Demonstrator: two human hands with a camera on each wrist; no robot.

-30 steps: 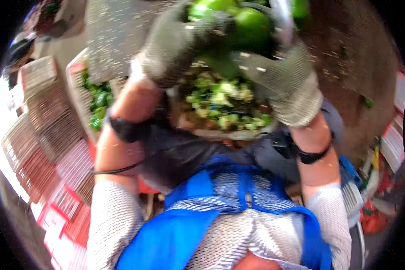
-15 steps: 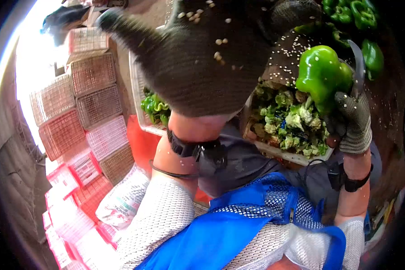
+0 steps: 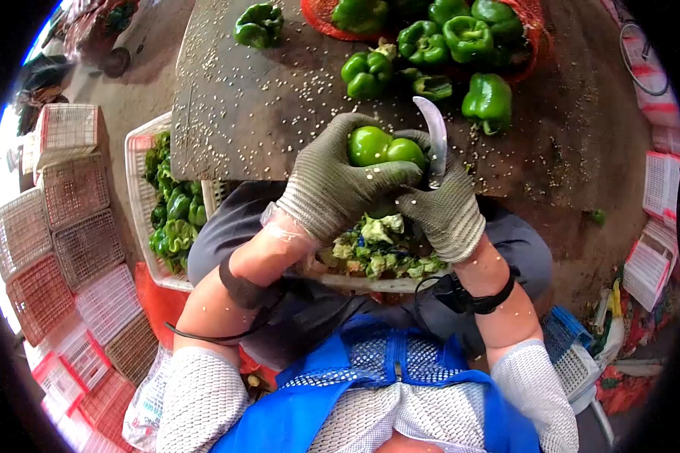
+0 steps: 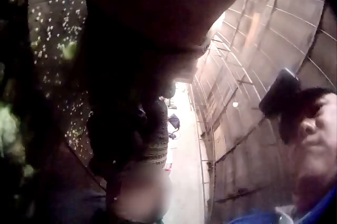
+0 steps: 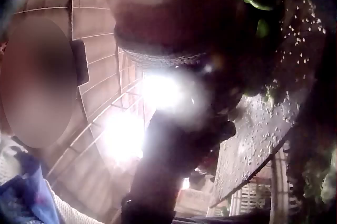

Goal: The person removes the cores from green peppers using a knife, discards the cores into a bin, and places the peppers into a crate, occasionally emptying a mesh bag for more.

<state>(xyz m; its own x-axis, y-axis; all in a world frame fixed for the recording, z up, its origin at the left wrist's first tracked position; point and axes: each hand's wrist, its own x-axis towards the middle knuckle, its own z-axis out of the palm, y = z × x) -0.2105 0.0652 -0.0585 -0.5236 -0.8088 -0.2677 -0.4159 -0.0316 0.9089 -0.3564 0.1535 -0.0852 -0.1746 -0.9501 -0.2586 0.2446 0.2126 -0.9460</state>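
In the head view, the gloved left hand (image 3: 338, 175) curls round a green pepper (image 3: 384, 149), its thumb across the near side. Against the pepper's other side is the gloved right hand (image 3: 447, 205), which grips a curved knife; the blade (image 3: 431, 132) points up and away from the body. Just below both hands, a container (image 3: 340, 282) between the knees holds pale green trimmings (image 3: 381, 253). Both wrist views are dark, and the hands' grips cannot be made out there.
Loose peppers (image 3: 487, 103) and a red net bag (image 3: 535, 38) of peppers lie on the seed-strewn table (image 3: 234, 113). A white crate (image 3: 137, 162) of peppers stands at the left, stacked crates (image 3: 75, 234) beyond. A blue basket (image 3: 563, 332) is at the lower right.
The left hand, raised close to the camera half a second ago, has come down onto the pepper. The right hand with knife and pepper now appears nearer the middle of the view, which has shifted.
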